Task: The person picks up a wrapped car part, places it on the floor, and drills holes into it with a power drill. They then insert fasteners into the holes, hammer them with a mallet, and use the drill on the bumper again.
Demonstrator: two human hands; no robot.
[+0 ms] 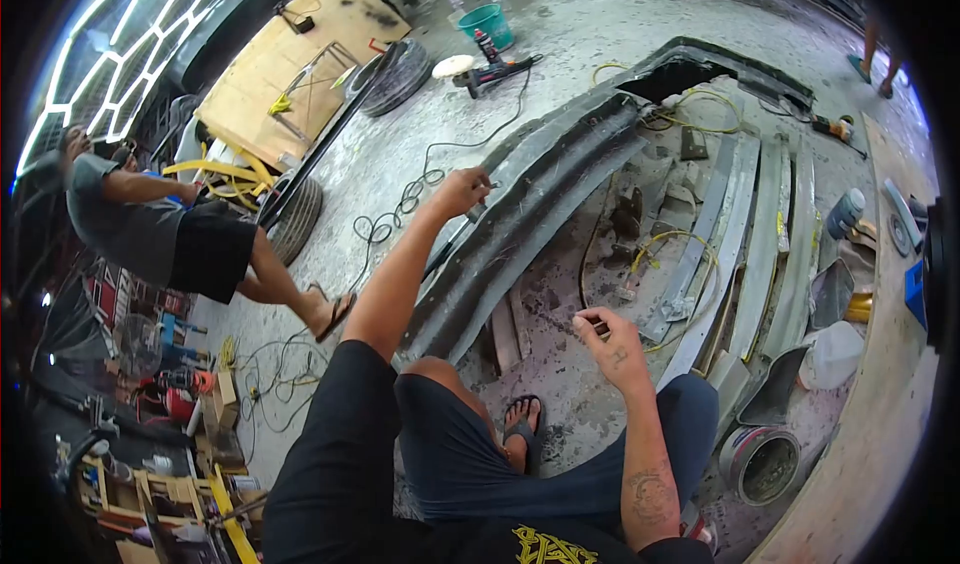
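A long grey car bumper lies in front of me, its scuffed, ridged surface running from my knee to the far right. My left hand is at its upper edge, fingers closed round a small dark object that I cannot make out. Lower and to the right, my right hand is held above the stained floor, thumb and fingers curled together. Something small and dark may be between them, but it is too small to name. My sandalled foot rests between the two arms.
Long grey strips and a yellow hose lie right of the bumper. A bucket stands near my right knee. A polisher with its cord is on the floor behind. Another person walks at the left, near tyres.
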